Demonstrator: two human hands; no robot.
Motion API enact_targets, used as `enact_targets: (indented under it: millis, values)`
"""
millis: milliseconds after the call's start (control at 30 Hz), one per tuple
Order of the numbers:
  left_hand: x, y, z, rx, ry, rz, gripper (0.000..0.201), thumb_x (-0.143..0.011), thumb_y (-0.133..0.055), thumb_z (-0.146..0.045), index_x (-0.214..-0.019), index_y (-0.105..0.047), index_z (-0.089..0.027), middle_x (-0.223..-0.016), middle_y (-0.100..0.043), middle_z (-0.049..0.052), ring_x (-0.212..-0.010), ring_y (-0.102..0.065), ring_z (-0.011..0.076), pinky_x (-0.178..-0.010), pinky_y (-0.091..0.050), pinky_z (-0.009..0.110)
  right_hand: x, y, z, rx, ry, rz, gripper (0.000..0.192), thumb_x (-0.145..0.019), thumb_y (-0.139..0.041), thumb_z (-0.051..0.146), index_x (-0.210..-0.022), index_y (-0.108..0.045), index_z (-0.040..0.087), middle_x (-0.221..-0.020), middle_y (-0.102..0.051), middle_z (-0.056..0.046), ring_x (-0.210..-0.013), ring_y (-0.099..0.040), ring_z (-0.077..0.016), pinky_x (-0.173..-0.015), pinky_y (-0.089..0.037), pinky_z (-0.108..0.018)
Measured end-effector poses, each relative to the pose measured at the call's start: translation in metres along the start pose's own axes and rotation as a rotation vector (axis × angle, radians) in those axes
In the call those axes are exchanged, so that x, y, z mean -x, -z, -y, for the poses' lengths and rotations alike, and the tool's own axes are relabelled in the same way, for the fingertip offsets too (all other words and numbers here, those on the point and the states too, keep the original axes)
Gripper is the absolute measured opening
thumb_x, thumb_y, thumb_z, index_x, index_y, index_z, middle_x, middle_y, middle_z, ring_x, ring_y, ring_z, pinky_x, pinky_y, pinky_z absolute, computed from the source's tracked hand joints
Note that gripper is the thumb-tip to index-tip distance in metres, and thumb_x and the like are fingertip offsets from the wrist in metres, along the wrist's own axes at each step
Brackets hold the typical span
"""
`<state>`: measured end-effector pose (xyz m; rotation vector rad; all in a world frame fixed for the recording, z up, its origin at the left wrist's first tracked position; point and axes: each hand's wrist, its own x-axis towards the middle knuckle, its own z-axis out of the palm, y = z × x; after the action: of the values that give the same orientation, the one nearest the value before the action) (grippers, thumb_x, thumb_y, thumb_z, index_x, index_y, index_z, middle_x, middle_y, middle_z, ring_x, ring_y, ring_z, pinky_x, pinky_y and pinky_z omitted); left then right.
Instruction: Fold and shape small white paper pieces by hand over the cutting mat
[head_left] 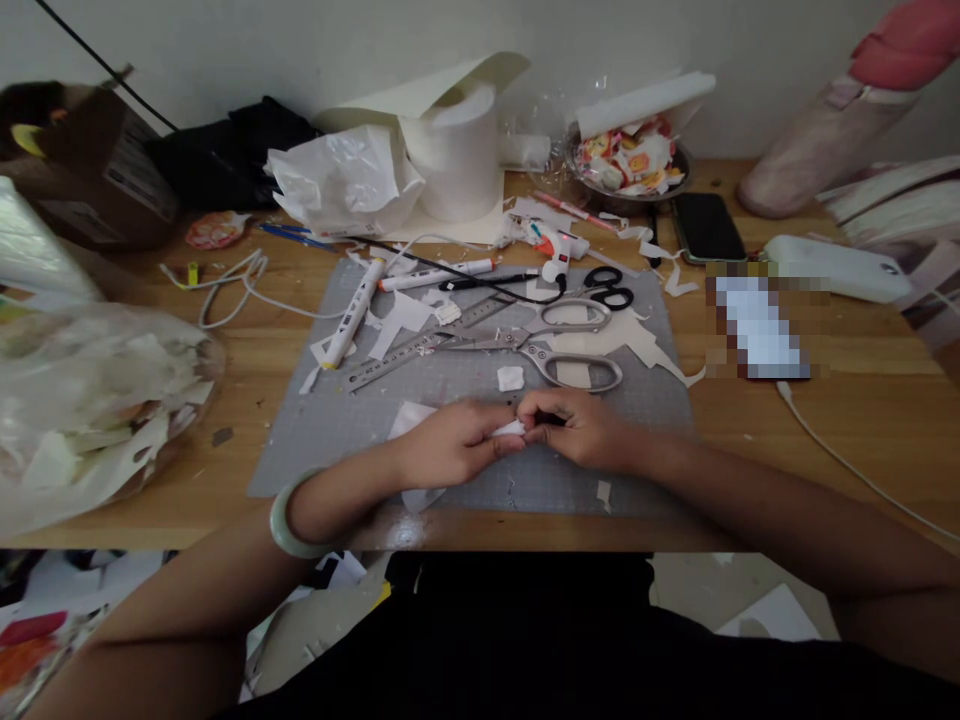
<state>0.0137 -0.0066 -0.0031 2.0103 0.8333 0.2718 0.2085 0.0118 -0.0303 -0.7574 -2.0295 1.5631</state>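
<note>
My left hand (448, 442) and my right hand (574, 428) meet over the near part of a grey cutting mat (337, 430). Both pinch a small white paper piece (511, 428) between their fingertips. A pale green bangle (289, 520) sits on my left wrist. Something dark shows under my right fingers; I cannot tell what it is. Just beyond the hands lie large silver scissors (559, 345), a small white scrap (510, 378) and a metal ruler (420, 345).
Black-handled scissors (609, 287), white markers (352, 315), a glue gun (553, 250), a paper roll (457, 150), a bowl of scraps (630, 160), a phone (706, 227) and white cables (847, 460) lie on the wooden table (825, 420). A plastic bag of offcuts (90, 400) fills the left.
</note>
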Motion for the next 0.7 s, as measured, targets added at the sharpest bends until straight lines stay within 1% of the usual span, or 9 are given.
enact_targets:
  millis: [100, 167, 300, 400, 500, 567, 700]
  values:
    - [0.0001, 0.0009, 0.0003, 0.019, -0.018, 0.036, 0.023, -0.09, -0.038, -0.03, -0.082, -0.054, -0.016, -0.065, -0.051, -0.002, -0.06, -0.047, 0.0116, -0.058, -0.037, 0.021, -0.0004, 0.0042, 0.0006, -0.114, -0.051, 0.084, 0.02, -0.08, -0.057, 0.029, -0.067, -0.045, 0.018, -0.063, -0.046, 0.004, -0.061, -0.041, -0.0096, -0.058, -0.034, -0.023]
    - [0.0002, 0.001, 0.0004, 0.017, -0.015, 0.039, 0.024, -0.091, -0.038, -0.031, -0.081, -0.053, -0.016, -0.064, -0.049, -0.002, -0.059, -0.045, 0.0114, -0.057, -0.037, 0.021, -0.0008, 0.0068, 0.0016, -0.194, -0.078, 0.094, 0.024, -0.08, -0.058, 0.034, -0.068, -0.044, 0.018, -0.063, -0.046, 0.004, -0.06, -0.041, -0.009, -0.057, -0.033, -0.022]
    - [0.0001, 0.0002, 0.0009, 0.014, -0.003, 0.007, 0.024, -0.091, -0.037, -0.032, -0.087, -0.054, -0.015, -0.066, -0.05, -0.002, -0.061, -0.046, 0.0118, -0.059, -0.038, 0.022, -0.0012, 0.0083, 0.0031, -0.323, -0.095, 0.041, 0.032, -0.081, -0.057, 0.045, -0.07, -0.042, 0.019, -0.064, -0.049, 0.003, -0.059, -0.045, -0.0088, -0.057, -0.036, -0.023]
    - [0.0, -0.0005, 0.0009, 0.004, -0.002, 0.003, 0.025, -0.091, -0.037, -0.032, -0.089, -0.055, -0.015, -0.07, -0.054, 0.0, -0.063, -0.049, 0.0128, -0.061, -0.04, 0.023, -0.0007, 0.0063, 0.0027, -0.368, -0.069, -0.014, 0.032, -0.082, -0.057, 0.046, -0.072, -0.041, 0.019, -0.064, -0.049, 0.004, -0.057, -0.043, -0.0082, -0.054, -0.035, -0.022]
    - [-0.0002, -0.0009, 0.0003, -0.003, 0.007, -0.008, 0.024, -0.091, -0.039, -0.032, -0.092, -0.056, -0.014, -0.075, -0.058, 0.001, -0.067, -0.053, 0.0137, -0.063, -0.041, 0.023, 0.0003, 0.0033, 0.0022, -0.278, 0.004, -0.047, 0.027, -0.077, -0.065, 0.039, -0.077, -0.048, 0.018, -0.066, -0.047, 0.004, -0.059, -0.042, -0.0079, -0.055, -0.034, -0.021]
    - [-0.0005, -0.0011, -0.0001, 0.001, 0.003, -0.01, 0.023, -0.091, -0.04, -0.031, -0.095, -0.056, -0.015, -0.081, -0.062, 0.003, -0.071, -0.055, 0.0145, -0.065, -0.042, 0.024, 0.0006, 0.0021, 0.0019, -0.192, 0.037, -0.056, 0.024, -0.075, -0.067, 0.036, -0.08, -0.053, 0.018, -0.069, -0.048, 0.003, -0.061, -0.044, -0.0087, -0.056, -0.035, -0.022]
    - [-0.0009, -0.0022, 0.0, -0.051, 0.015, -0.017, 0.022, -0.09, -0.043, -0.03, -0.097, -0.058, -0.015, -0.087, -0.065, 0.004, -0.074, -0.058, 0.0158, -0.068, -0.043, 0.025, 0.0002, 0.0036, 0.0005, -0.026, 0.073, -0.041, 0.014, -0.081, -0.061, 0.032, -0.079, -0.055, 0.019, -0.071, -0.053, 0.002, -0.065, -0.047, -0.0105, -0.061, -0.037, -0.024]
